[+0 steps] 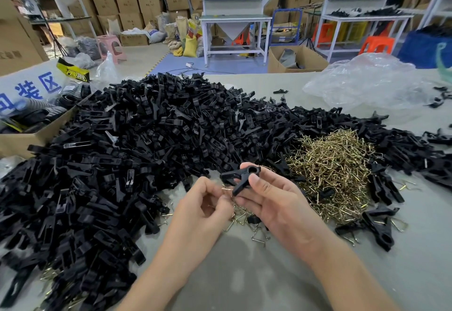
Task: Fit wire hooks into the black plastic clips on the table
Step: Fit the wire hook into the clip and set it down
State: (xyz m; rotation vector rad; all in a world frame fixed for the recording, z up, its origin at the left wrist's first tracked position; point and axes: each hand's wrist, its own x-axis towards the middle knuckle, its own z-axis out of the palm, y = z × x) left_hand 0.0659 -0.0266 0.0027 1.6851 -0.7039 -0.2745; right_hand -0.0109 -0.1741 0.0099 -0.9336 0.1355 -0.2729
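Note:
My right hand [274, 200] grips a black plastic clip [241, 177] between thumb and fingers, held above the table near the middle. My left hand [208, 203] is just left of it, fingers curled, pinching a brass wire hook [227, 188] whose end sits at the clip's lower side. A large heap of black clips [151, 139] covers the left and centre of the table. A pile of brass wire hooks [335, 171] lies to the right of my hands. Several loose hooks [259, 236] lie under my hands.
A cardboard box [29, 137] stands at the left table edge. A crumpled clear plastic bag [371, 83] lies at the back right. A few clips with hooks [376, 225] lie right of the wire pile. Bare grey table [256, 281] shows between my forearms.

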